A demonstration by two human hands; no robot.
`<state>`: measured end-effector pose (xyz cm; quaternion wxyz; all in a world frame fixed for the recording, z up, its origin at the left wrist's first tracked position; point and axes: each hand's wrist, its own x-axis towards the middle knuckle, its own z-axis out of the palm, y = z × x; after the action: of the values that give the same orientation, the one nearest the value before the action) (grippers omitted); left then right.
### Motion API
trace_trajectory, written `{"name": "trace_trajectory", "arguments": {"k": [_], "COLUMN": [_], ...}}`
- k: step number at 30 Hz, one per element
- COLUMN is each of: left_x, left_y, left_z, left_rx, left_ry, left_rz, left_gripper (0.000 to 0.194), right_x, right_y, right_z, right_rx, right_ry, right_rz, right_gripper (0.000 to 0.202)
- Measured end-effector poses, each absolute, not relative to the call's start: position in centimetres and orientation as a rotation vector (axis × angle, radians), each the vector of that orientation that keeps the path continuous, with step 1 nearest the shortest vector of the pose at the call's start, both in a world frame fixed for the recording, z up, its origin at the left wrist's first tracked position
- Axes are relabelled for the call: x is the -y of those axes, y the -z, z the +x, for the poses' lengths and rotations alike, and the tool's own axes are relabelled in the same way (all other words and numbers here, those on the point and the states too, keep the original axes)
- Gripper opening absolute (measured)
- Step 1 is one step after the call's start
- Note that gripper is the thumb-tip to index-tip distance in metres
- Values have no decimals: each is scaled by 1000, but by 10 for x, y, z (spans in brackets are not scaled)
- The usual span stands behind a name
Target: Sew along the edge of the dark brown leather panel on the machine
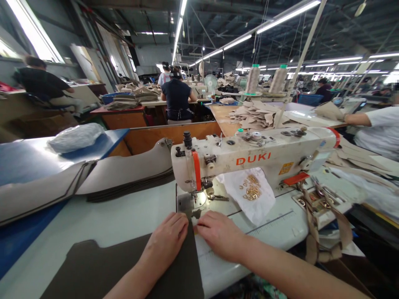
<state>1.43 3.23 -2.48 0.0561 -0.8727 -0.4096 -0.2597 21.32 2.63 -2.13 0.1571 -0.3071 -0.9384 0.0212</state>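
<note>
Both flat, open grips, left hand [166, 240] and right hand [220, 233], press dark panel [102, 268].

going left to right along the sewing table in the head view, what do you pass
clear plastic bag → stack of grey panels → left hand on the dark fabric piece → right hand → white cloth with gold rings → tan straps
</note>
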Motion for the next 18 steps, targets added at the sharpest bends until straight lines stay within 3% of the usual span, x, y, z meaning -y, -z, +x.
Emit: {"name": "trace_trajectory", "arguments": {"k": [6,12,18], "left_x": [-30,-30,-30], "left_y": [27,26,30], "left_z": [17,18,14], "left_rx": [1155,1107,1065], "left_ry": [888,871,830], "left_rz": [-2565,-2518,-2543], "left_gripper": [23,28,28], "right_x": [23,26,14], "right_y": [8,11,22], "right_z": [247,242,214], "right_rx": [2872,2844,2620], "right_ry": [-110,-53,-151], "right_rz": [-570,-661,-817], "right_gripper": [23,44,21]}}
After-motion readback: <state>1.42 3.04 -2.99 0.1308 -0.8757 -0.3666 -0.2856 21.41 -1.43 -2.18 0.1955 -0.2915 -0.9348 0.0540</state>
